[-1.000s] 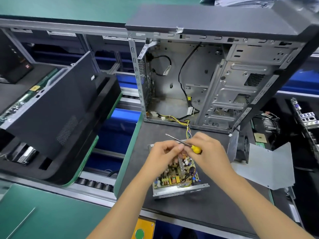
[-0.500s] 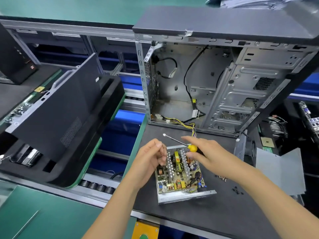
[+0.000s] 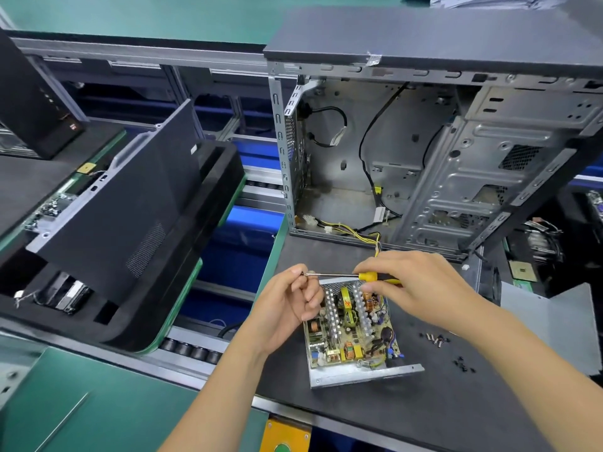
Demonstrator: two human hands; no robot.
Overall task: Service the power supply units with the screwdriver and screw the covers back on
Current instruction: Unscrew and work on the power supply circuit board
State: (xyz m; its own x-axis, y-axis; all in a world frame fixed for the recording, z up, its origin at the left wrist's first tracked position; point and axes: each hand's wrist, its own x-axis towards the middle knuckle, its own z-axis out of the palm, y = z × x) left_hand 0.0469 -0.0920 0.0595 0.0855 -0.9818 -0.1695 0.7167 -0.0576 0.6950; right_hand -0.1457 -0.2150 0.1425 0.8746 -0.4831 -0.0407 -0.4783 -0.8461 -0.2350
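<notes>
An opened power supply unit (image 3: 350, 334) lies on the dark mat, its circuit board bare and a metal front lip toward me. My right hand (image 3: 417, 288) grips the yellow-handled screwdriver (image 3: 346, 275), holding it level above the unit with the shaft pointing left. My left hand (image 3: 290, 305) has its fingers curled at the screwdriver's tip and seems to pinch something small there; what it is stays hidden. The unit's grey metal cover (image 3: 548, 324) lies to the right. Loose screws (image 3: 435, 339) sit on the mat right of the unit.
An open, emptied computer case (image 3: 424, 151) stands behind the unit, with yellow and black wires (image 3: 359, 233) trailing out. A black case in a foam cradle (image 3: 124, 203) sits to the left across a roller conveyor (image 3: 192, 349). More small black parts (image 3: 463, 365) lie at right.
The screwdriver has swung from slanted to level. My left hand rose off the board to meet its tip. The view shifted a little.
</notes>
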